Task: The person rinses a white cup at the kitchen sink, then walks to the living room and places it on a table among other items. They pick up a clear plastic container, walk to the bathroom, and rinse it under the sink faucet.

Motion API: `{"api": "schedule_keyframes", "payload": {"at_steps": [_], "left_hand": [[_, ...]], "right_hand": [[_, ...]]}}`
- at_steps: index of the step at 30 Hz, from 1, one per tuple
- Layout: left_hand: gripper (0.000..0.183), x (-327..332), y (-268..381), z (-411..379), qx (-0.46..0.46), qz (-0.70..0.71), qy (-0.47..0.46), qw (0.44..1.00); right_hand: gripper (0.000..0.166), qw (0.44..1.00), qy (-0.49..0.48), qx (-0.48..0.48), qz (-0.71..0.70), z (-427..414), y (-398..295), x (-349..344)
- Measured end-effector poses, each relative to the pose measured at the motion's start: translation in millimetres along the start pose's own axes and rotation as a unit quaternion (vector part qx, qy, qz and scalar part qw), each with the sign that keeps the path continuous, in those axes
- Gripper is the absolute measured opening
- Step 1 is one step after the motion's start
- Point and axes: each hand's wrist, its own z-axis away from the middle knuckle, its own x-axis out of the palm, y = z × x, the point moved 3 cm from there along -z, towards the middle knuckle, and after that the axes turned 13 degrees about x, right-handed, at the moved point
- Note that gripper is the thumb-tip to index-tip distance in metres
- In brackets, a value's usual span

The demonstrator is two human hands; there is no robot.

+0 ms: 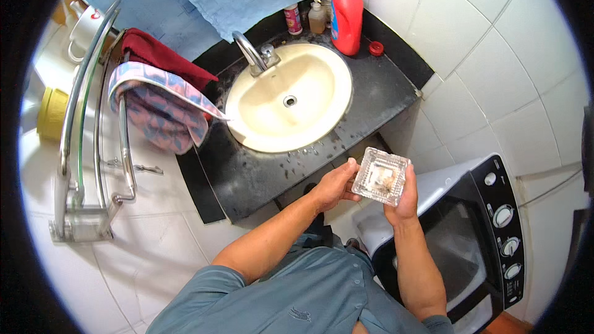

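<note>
A square clear ridged dish, glass or plastic, (381, 176) is held in front of me, past the counter's front edge. Brownish residue shows in its middle. My left hand (338, 185) grips its left side, thumb on the rim and fingers partly beneath. My right hand (404, 197) holds the right side, with the thumb along the edge. Above and to the left of the dish, a cream oval washbasin (274, 137) with a chrome tap (250, 53) is set in a black countertop (260, 185). Water drops lie on the counter along the basin's front.
A red bottle (347, 18), its red cap (376, 48), a pump bottle (317, 17) and a pink container (293, 19) stand behind the basin. A washing machine (452, 236) is at right. Left, a chrome rack (69, 125) bears a patterned towel (160, 106) and red cloth (160, 53).
</note>
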Motion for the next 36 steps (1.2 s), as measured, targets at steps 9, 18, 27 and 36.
{"api": "schedule_keyframes", "payload": {"at_steps": [9, 18, 27, 36], "left_hand": [[0.07, -112.6, 94.3, -14.9, 0.1, 0.14, 0.077, 0.982], [0.058, -209.8, 115.8, -19.1, 0.169, 0.197, 0.237, 0.936], [0.051, -239.5, 124.3, -53.9, 0.203, 0.251, 0.329, 0.887], [0.048, -253.6, 119.6, -72.6, 0.238, 0.263, 0.311, 0.882]], "right_hand": [[0.054, 0.994, -0.08, 0.065, 0.026, -153.5, 47.3, 113.9], [0.061, 0.961, -0.064, 0.193, 0.186, -307.1, 95.7, 138.6], [0.045, 0.866, -0.037, -0.004, 0.499, -461.5, 92.6, 196.4], [0.021, 0.865, -0.087, 0.017, 0.493, -492.2, 90.3, 239.9]]}}
